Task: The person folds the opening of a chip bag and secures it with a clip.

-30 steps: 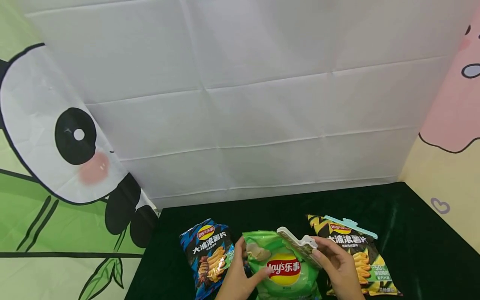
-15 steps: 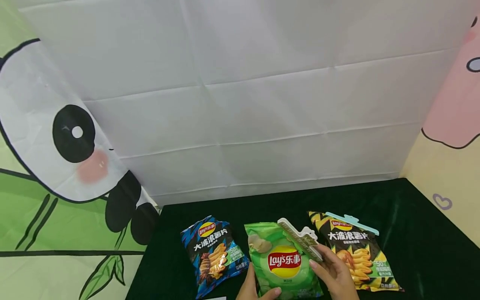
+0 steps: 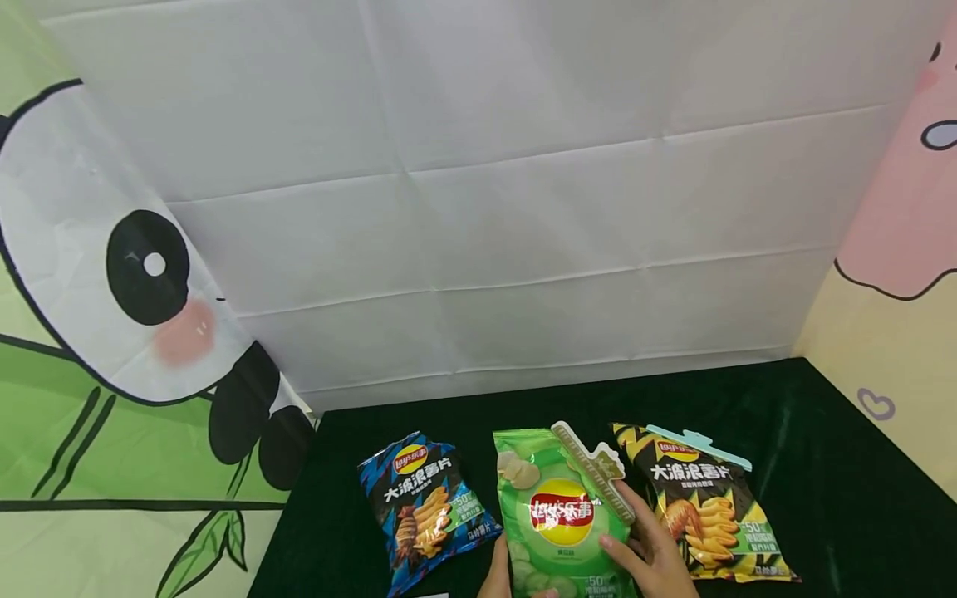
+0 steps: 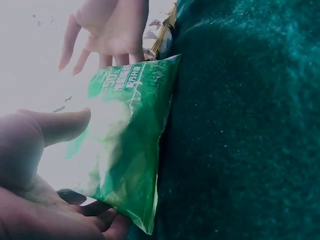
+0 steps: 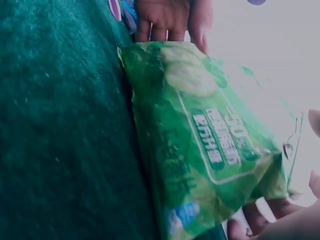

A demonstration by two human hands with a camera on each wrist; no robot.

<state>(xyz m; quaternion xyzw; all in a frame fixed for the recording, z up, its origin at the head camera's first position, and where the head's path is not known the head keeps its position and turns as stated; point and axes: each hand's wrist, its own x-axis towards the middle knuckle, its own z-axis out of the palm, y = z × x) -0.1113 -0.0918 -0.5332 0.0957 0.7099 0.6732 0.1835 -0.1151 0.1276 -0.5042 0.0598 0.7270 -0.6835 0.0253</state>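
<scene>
In the head view, a green bag of potato chips (image 3: 561, 548) stands between my hands on the dark green cloth. A pale clip (image 3: 594, 469) sits aslant over its upper right corner. My left hand (image 4: 45, 165) holds the bag's left side, thumb in front and fingers behind; only part of this hand (image 3: 497, 575) shows from the head. On the right side, my right hand (image 3: 654, 552) grips the bag just below the clip, thumb on the front. Its other fingers (image 5: 277, 212) reach underneath in the right wrist view.
Left of the green bag lies a blue and black chip bag (image 3: 426, 519). To the right is a yellow and black chip bag (image 3: 706, 515) with a light blue clip (image 3: 699, 448) along its top. A small white edge (image 3: 434, 595) peeks in at the bottom.
The green bag has moved up and away in the head view and now shows more of its front. My left hand has slid lower along its side, uncovering the blue bag.
</scene>
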